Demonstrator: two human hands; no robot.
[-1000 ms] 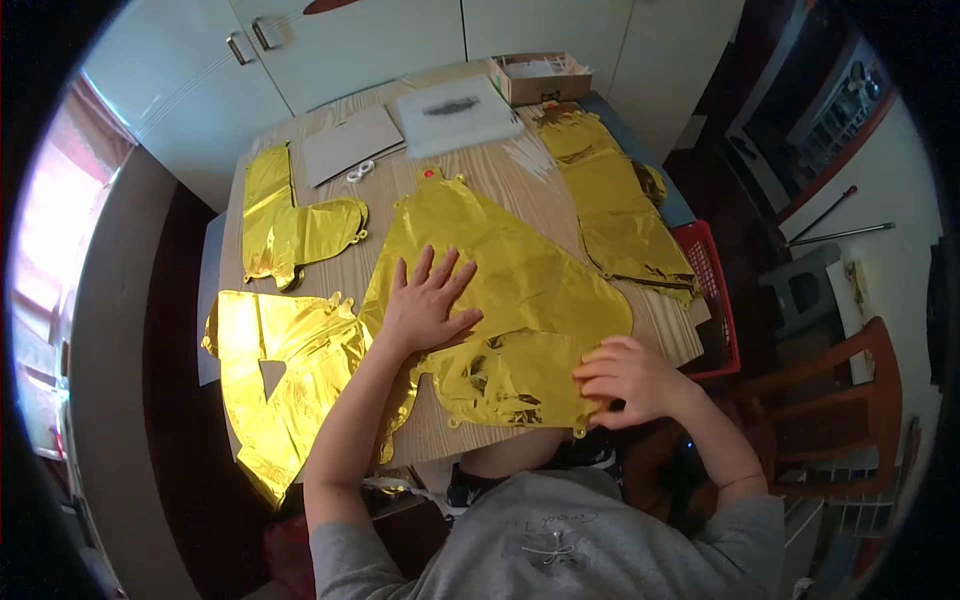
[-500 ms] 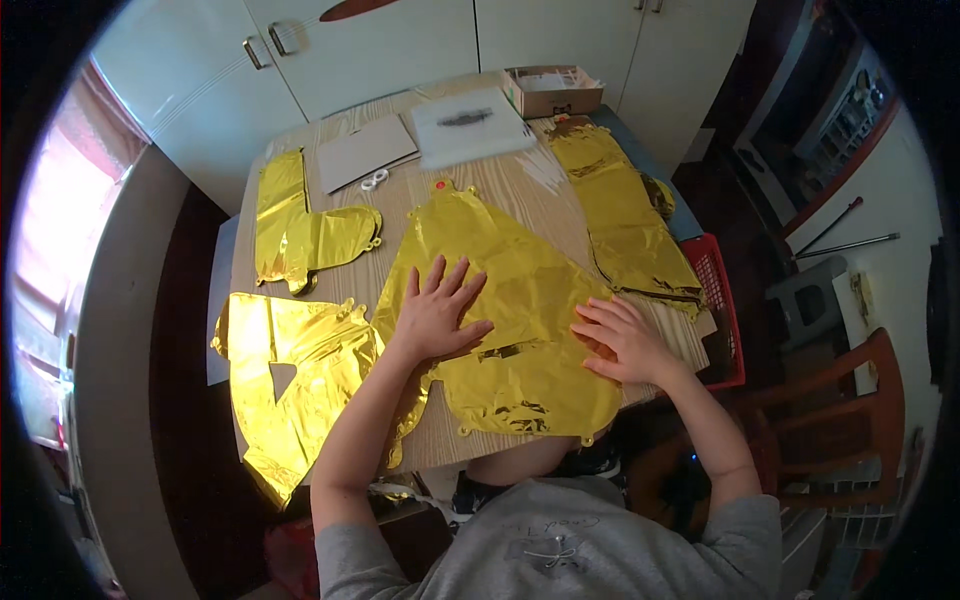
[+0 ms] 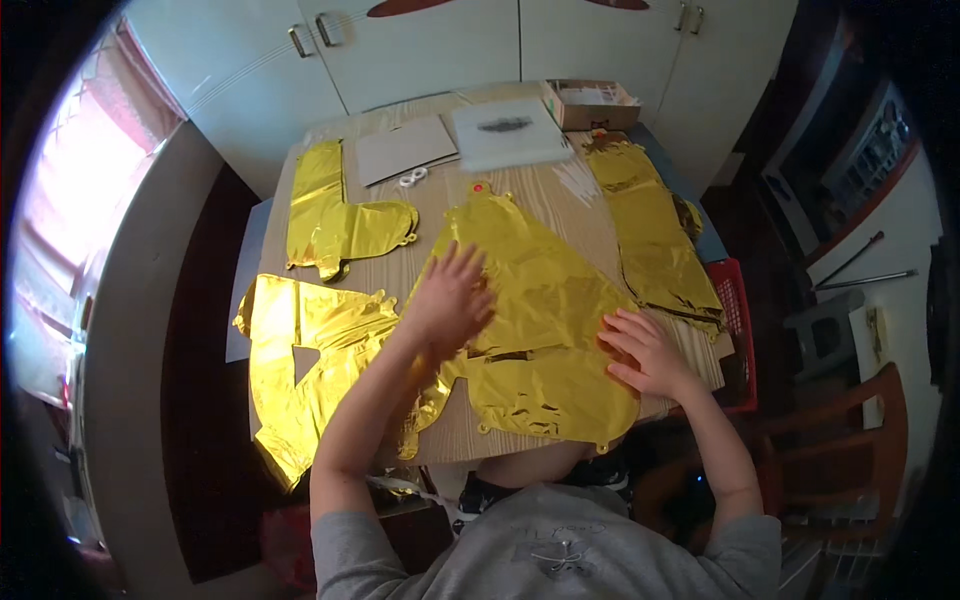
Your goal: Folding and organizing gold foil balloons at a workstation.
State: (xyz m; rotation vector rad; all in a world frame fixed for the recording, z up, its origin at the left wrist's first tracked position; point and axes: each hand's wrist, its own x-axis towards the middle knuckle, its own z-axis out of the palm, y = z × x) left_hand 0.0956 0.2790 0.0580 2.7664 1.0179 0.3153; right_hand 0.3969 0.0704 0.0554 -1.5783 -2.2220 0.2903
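On the table [image 3: 545, 190], from middle to near edge, has the central foil [image 3: 545, 275] laid out, seemingly mostly flat with creases left. Rests right hand [image 3: 655, 358] at its right border, fingers spread; holds left hand [image 3: 446, 303] over its left side, fingers blurred but apart. Shows no readable brand; wears a lettered shirt [image 3: 550, 562].

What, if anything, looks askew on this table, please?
The lower-left gold foil piece looks askew: its bottom corner appears to hang past the edge of the table. The middle foil piece is creased near its bottom edge.
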